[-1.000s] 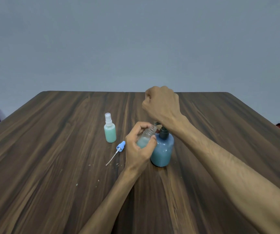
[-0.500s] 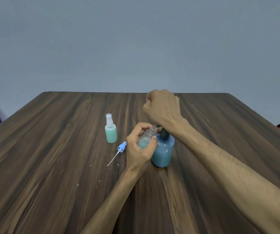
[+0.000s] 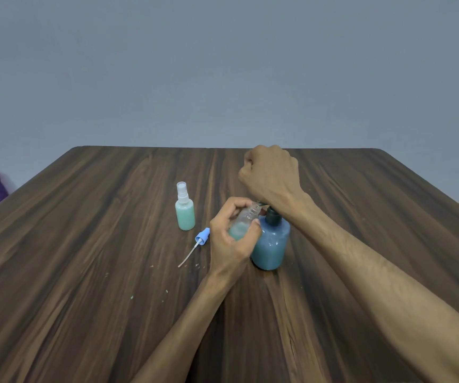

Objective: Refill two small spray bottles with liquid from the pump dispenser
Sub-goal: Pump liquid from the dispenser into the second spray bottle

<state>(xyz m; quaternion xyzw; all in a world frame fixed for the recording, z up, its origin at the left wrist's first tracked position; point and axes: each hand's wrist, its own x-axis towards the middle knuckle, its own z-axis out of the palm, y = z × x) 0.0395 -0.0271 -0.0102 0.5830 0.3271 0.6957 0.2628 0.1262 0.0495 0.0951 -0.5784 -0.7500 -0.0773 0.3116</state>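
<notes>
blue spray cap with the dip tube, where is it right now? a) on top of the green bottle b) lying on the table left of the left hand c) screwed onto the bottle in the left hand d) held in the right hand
b: the blue spray cap lies loose on the table, its tube pointing toward the viewer, between the green bottle and the left hand, whose bottle has an open neck.

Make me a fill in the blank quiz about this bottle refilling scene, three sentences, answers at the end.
1. The left hand holds an uncapped spray bottle tilted toward the pump dispenser's ____.
2. The blue spray cap with its tube lies on the ____.
3. The capped spray bottle standing upright holds ____ liquid.

Answers: nozzle; table; green
</notes>
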